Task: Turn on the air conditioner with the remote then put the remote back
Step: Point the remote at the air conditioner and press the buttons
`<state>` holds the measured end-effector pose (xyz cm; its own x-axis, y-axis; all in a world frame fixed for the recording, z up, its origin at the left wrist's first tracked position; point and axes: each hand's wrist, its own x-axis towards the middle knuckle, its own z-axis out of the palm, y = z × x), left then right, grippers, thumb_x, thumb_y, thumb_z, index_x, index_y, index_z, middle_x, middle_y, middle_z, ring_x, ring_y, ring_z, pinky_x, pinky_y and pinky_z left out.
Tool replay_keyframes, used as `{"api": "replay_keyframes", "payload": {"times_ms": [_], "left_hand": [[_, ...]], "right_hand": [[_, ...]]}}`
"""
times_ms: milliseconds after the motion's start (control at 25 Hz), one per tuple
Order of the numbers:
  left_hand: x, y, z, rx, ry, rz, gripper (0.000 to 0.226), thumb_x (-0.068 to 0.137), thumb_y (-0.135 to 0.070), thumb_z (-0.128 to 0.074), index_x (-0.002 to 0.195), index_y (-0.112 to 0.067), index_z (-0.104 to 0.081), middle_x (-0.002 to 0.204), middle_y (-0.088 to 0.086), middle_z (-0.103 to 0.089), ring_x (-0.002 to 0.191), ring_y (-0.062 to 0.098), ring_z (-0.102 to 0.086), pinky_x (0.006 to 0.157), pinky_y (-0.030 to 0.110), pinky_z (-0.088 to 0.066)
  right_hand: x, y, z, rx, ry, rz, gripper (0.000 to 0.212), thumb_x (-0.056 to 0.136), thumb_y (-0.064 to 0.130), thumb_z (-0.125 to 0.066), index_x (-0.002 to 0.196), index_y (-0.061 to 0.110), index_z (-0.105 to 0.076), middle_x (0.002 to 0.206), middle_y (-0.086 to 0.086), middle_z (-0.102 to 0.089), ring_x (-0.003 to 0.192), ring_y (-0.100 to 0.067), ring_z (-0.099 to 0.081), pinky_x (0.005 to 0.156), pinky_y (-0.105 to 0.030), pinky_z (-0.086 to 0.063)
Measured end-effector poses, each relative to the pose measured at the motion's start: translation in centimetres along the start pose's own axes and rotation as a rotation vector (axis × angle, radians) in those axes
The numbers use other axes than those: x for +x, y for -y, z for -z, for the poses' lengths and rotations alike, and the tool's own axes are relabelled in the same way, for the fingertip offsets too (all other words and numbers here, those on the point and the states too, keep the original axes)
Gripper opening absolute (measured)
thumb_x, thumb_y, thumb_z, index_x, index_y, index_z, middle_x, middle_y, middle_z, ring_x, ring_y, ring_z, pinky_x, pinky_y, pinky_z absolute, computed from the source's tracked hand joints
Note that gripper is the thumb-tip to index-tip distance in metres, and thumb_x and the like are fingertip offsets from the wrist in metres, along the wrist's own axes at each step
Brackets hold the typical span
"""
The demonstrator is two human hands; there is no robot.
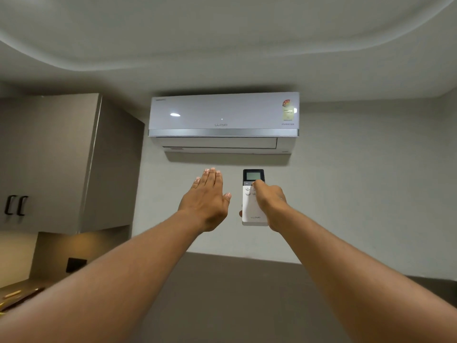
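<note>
Nearest the camera, both forearms stretch up and away from me toward the wall. My left hand (206,200) is flat and empty, its fingers together, raised just beside the remote (254,198) but apart from it. My right hand (269,203) is wrapped round the remote, holding it upright with the screen end up, the thumb (258,185) lying on the upper buttons just under the small screen.

Beyond the hands, high on the wall, hangs the air conditioner (223,121). Its flap looks closed and I can make out only a tiny light spot on the front panel, so I judge the unit is not yet running.

What worries me: I cannot read which button the thumb covers, so it might hit a mode or temperature key instead of power. The remote stands nearly upright, so its top may point at the ceiling and the signal could miss the unit. The grip sits on one edge, so a hard thumb press could tip it out of the hand. A cabinet (61,159) hangs off to the left, and the remote's resting place is not in view.
</note>
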<state>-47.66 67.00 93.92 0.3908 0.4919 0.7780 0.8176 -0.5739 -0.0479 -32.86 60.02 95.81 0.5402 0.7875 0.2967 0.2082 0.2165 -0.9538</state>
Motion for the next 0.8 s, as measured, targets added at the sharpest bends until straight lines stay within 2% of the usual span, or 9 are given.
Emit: {"api": "replay_keyframes", "payload": {"times_ms": [160, 440, 800], "left_hand": [[0.2, -1.2, 0.8, -0.016, -0.013, -0.014, 0.067, 0.101, -0.045, -0.017, 0.153, -0.009, 0.003, 0.162, 0.009, 0.007, 0.148, 0.021, 0.007, 0.116, 0.035, 0.002], [-0.3, -2.6, 1.8, -0.023, -0.017, -0.039, 0.067, 0.101, -0.044, -0.017, 0.153, -0.008, 0.004, 0.162, 0.01, 0.008, 0.148, 0.021, 0.008, 0.117, 0.036, 0.002], [-0.7, -2.4, 2.5, -0.008, -0.006, -0.04, 0.067, 0.101, -0.045, -0.017, 0.153, -0.007, 0.004, 0.162, 0.01, 0.008, 0.148, 0.021, 0.009, 0.117, 0.036, 0.002]], "right_hand": [[-1.0, 0.6, 0.8, -0.033, -0.022, 0.012, 0.027, 0.101, 0.034, -0.048, 0.113, 0.014, -0.063, 0.121, -0.021, -0.075, 0.111, -0.045, -0.075, 0.104, -0.051, -0.06], [-2.1, 1.3, 1.3, -0.045, -0.025, 0.021, 0.031, 0.101, 0.036, -0.049, 0.12, 0.015, -0.062, 0.12, -0.021, -0.075, 0.112, -0.044, -0.074, 0.103, -0.049, -0.061], [-2.7, 1.1, 1.5, -0.06, -0.032, 0.009, 0.029, 0.101, 0.035, -0.05, 0.114, 0.013, -0.062, 0.121, -0.022, -0.075, 0.112, -0.044, -0.075, 0.106, -0.05, -0.059]]}}
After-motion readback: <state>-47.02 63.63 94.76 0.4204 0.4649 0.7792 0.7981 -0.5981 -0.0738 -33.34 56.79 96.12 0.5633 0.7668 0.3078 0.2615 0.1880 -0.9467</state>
